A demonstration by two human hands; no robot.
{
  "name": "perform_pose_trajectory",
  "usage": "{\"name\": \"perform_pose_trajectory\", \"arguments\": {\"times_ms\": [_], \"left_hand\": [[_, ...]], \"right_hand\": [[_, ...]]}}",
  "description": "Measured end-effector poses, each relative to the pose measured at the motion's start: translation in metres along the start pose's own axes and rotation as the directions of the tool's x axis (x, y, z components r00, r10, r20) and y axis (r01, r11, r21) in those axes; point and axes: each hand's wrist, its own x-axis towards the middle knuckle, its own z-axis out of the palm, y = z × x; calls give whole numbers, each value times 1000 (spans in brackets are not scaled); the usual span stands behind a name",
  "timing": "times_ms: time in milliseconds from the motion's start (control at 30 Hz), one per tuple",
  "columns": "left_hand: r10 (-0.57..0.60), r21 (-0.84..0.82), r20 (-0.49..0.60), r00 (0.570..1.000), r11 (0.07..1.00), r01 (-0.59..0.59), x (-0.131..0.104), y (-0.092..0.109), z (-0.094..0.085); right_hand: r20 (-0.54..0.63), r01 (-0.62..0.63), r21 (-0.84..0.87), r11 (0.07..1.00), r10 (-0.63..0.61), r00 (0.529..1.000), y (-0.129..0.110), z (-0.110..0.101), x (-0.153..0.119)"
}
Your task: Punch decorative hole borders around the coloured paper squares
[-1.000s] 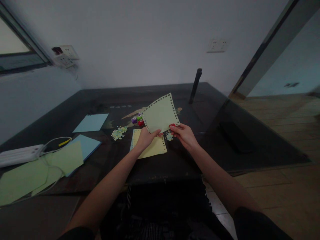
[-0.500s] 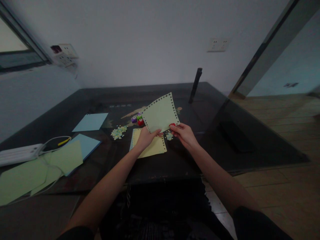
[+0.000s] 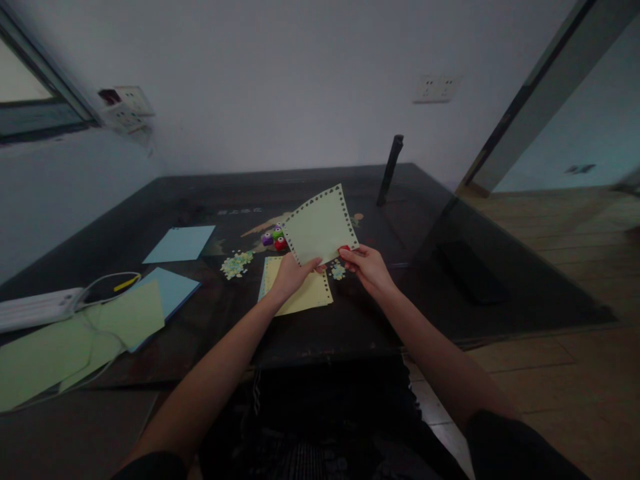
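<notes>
A pale green sheet of paper [image 3: 320, 227] is held tilted above the table, with small punched holes along its left, top and right edges. My left hand [image 3: 290, 275] pinches its lower edge between thumb and fingers. At the lower right corner, my right hand [image 3: 371, 268] grips a small red paper punch [image 3: 344, 249] set against the sheet's edge. Below lies a stack of yellowish punched sheets [image 3: 306, 301], partly covered by my left hand. Little punched-out bits [image 3: 338, 271] lie under the right fingers, and a larger heap of bits [image 3: 236, 264] sits to the left.
Several colourful punches [image 3: 280, 244] stand behind the held sheet. Blue paper [image 3: 181, 244], green sheets [image 3: 133, 310], a white power strip [image 3: 40, 310] with its cable and a yellow item [image 3: 126, 283] occupy the left. A black upright object [image 3: 390, 170] and a dark flat object [image 3: 470, 272] are on the right.
Almost nothing differs. Both hands keep their hold on the sheet and the red punch, and the view has shifted very slightly.
</notes>
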Motion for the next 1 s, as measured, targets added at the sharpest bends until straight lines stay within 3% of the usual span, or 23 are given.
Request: {"name": "perform_pose_trajectory", "arguments": {"times_ms": [1000], "left_hand": [[-8,27,-1,1000,1000,8,-2,2,7]], "right_hand": [[40,5,-76,997,-2,999,2,-8,7]]}}
